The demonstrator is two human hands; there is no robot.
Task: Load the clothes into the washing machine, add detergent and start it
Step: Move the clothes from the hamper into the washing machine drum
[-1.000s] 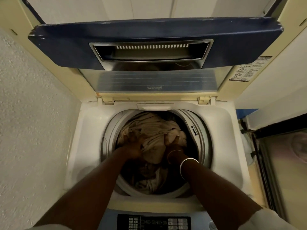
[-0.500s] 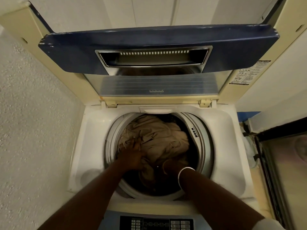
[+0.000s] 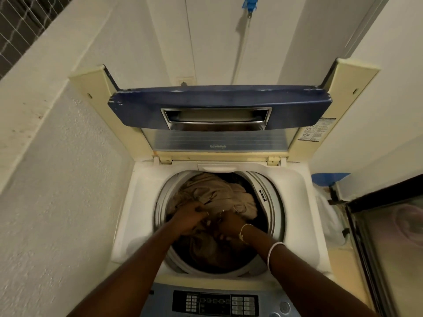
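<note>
Lid (image 3: 219, 106) upright; left hand (image 3: 191, 217), right hand (image 3: 230, 226) grip clothes (image 3: 217, 193).

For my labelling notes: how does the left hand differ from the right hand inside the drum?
The right hand wears a thin bracelet at the wrist and a white bangle further up the arm; the left hand has a bare wrist. The left hand sits toward the left side of the drum, the right hand near its middle. Both are on the beige clothes, fingers seemingly curled into them.

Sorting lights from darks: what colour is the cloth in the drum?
The cloth is beige; head view shows it best.
</note>
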